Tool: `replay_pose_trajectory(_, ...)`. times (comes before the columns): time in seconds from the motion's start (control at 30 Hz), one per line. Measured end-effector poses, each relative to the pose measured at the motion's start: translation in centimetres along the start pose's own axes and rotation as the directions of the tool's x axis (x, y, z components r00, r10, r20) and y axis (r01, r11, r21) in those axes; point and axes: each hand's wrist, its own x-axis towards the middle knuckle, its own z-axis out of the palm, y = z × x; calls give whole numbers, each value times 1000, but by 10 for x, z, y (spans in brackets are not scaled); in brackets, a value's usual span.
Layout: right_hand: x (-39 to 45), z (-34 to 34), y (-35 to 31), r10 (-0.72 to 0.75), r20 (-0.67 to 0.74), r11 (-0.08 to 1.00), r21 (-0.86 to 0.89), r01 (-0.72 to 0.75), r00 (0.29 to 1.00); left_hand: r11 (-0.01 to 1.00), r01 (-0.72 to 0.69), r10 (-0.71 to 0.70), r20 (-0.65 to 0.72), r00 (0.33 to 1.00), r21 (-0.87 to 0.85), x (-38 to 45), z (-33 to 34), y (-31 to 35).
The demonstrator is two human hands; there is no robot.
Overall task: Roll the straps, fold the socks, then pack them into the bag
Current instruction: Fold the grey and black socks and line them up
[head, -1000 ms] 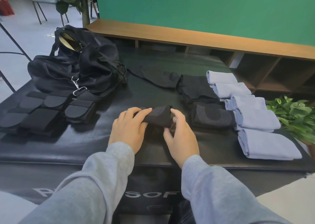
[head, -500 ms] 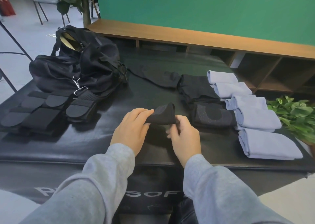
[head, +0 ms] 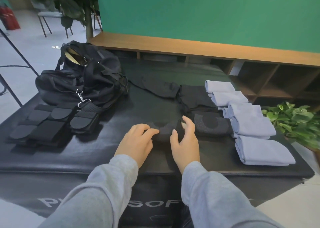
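1. White lettering on the desk's front face reads "SOF"; sleeves hide the rest.
2. The black padded desk [head: 103,151] stands before a green wall [head: 207,11] and a wooden shelf [head: 190,47].
3. An unzipped black bag [head: 83,82] sits at the far left corner; its contents cannot be seen.
4. Near the front edge, the left hand [head: 136,141] presses straight fingers on a black sock [head: 164,132]; the right hand [head: 186,141] curls around its other end.
5. Folded blue socks [head: 259,149] line the right edge.
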Motion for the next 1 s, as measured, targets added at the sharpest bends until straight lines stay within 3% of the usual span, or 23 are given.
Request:
replay_pose_trajectory(0.1, -3, 2, 5, -166, -55, 977, -142, 157, 985, 1000, -8, 9, -20, 1000, 8, -11, 1, 8)
replay_pose_trajectory(0.2, -11, 1, 11, -217, -83, 960, -197, 197, 973, 999, -2, 2, -8, 1000, -55, -25, 4, 18)
replay_pose_trajectory(0.4, -26, -19, 24, -87, 58, 931, -351, 102, 994, 993, 53, -38, 138, 990, -107, -35, 5, 31)
replay_pose_trajectory(0.6, -33, -55, 33, 45, 1, 905, -423, -40, 999, 985, 82, -38, 272, 962, -155, -37, 12, 76)
replay_pose_trajectory(0.67, -38, -64, 34, 32, -70, 809, -584, -66, 997, 986, 95, -45, 324, 945, -140, -33, 16, 92)
replay_pose_trajectory(0.73, -44, -73, 33, -47, -109, 748, -663, -37, 993, 985, 111, -55, 363, 930, -135, -25, 21, 106)
replay_pose_trajectory(0.83, -52, -79, 36, -114, -43, 759, -648, 59, 993, 990, 74, -18, 421, 907, -119, -15, 24, 121)
replay_pose_trajectory(0.93, -56, -85, 44, -36, 119, 723, -682, 108, 992, 992, 22, 39, 463, 885, -124, -9, 24, 126)
replay_pose_trajectory(1.0, -56, -89, 44, 9, 134, 730, -678, 85, 991, 987, -11, 88, 484, 871, -160, -8, 19, 122)
